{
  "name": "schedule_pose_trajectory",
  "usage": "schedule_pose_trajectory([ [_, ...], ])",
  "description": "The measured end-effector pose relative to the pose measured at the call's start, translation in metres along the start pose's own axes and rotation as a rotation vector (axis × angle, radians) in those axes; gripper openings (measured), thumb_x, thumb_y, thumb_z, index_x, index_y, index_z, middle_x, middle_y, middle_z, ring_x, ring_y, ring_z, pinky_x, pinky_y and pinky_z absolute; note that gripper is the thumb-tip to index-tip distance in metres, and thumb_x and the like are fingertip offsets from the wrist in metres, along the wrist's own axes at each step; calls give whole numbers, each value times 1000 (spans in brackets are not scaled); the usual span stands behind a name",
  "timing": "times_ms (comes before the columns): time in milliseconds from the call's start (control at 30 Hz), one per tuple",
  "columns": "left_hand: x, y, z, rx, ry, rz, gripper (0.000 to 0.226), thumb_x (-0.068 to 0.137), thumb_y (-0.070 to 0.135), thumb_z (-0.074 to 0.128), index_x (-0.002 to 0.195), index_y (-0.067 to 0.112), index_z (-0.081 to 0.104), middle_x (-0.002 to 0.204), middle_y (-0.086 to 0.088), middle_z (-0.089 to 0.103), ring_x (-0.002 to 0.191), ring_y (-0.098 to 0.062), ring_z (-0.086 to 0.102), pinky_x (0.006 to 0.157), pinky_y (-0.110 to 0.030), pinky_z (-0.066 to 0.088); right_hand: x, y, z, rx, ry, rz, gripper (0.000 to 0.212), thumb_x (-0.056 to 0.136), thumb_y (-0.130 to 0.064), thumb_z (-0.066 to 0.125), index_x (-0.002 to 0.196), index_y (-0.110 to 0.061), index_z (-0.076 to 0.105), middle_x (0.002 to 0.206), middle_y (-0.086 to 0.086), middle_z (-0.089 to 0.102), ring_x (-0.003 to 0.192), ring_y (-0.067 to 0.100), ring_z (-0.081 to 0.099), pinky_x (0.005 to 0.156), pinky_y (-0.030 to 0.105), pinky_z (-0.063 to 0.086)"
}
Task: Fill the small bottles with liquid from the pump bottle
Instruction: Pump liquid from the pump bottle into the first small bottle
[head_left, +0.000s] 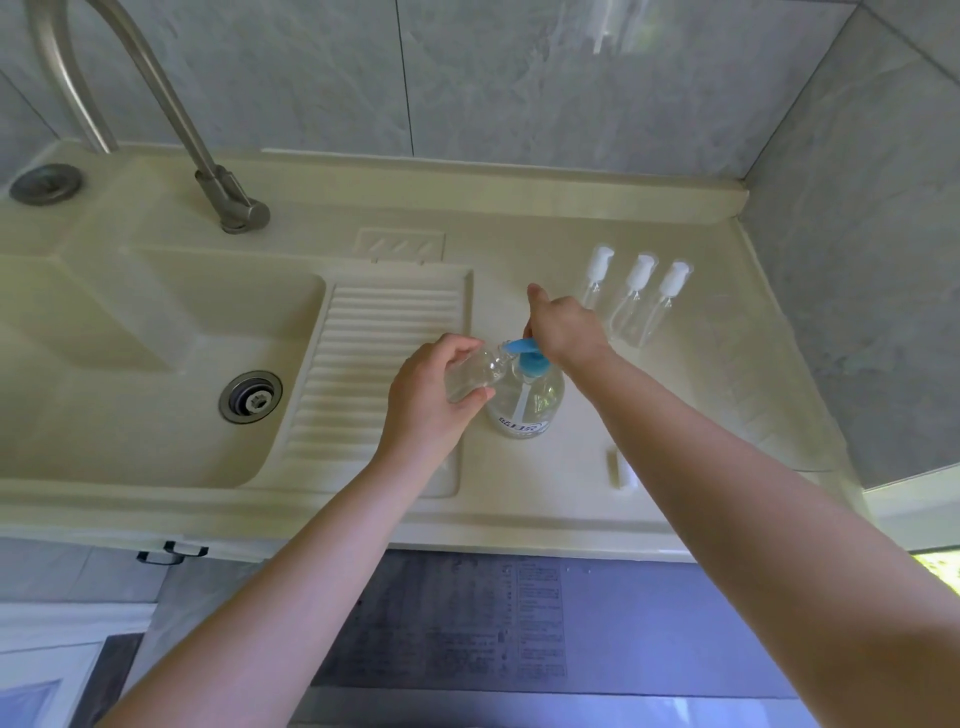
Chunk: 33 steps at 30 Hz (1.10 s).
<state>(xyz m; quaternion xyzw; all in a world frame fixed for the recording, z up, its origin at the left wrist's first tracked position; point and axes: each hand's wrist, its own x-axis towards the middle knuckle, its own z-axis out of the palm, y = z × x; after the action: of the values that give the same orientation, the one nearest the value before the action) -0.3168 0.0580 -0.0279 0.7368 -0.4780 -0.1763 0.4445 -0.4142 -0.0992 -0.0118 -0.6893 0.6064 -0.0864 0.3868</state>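
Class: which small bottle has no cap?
The small bottle gripped by the left hand at the blue pump; the three capped bottles stand aside.
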Motion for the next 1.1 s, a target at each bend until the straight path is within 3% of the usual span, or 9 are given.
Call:
schedule_pose_trajectory([
  [200,3,0,-1,9,1,10,43,73,15,82,111,24,65,109,10,67,105,-7,61,96,-39,48,8,-2,3,-57,17,-47,59,96,-48,24,101,-10,69,99,13,68,90,33,59,80,36,46],
  [333,4,-2,2,26,6,7,43,71,15,82,110,24,65,109,10,67,104,-11,62,95,-42,48,9,2,11,-111,76,-70,39,99,-31,23,98,-13,57,95,12,61,80,34,48,69,35,34],
  [400,4,-3,4,38,12,6,43,71,16,82,109,24,64,108,10,67,104,-11,61,94,-43,48,11,5,12,-89,76,-79,49,100,-39,22,106,-12,64,96,10,65,83,34,52,72,36,39],
  [533,4,-2,2,38,17,6,43,71,17,82,108,28,63,107,11,66,103,-11,61,93,-43,48,13,5,5,-21,37,-33,70,98,-57,20,99,-9,71,100,14,68,96,33,61,91,39,48],
  [700,6,-5,0,33,18,14,45,69,21,81,109,31,63,107,12,66,105,-11,61,94,-45,48,15,1,3,-57,5,-62,64,99,-52,23,101,-8,69,100,14,68,96,34,61,88,38,48],
  [833,7,-4,2,30,29,13,46,69,20,82,108,35,62,107,12,66,104,-12,61,94,-47,48,15,2,10,-115,69,-117,45,100,-35,19,103,-13,58,98,10,65,80,32,51,70,35,37],
  [967,6,-3,3,32,36,3,48,68,20,82,107,38,60,107,13,65,104,-11,60,94,-48,47,11,3,8,-59,82,-95,59,99,-48,19,100,-10,65,97,11,67,89,34,58,82,39,49],
  [1100,5,-1,2,32,25,3,48,69,22,82,108,39,60,107,13,65,104,-13,60,95,-49,46,1,-2,3,-161,90,-105,54,105,-41,16,104,-5,55,93,12,53,88,34,52,74,38,37],
])
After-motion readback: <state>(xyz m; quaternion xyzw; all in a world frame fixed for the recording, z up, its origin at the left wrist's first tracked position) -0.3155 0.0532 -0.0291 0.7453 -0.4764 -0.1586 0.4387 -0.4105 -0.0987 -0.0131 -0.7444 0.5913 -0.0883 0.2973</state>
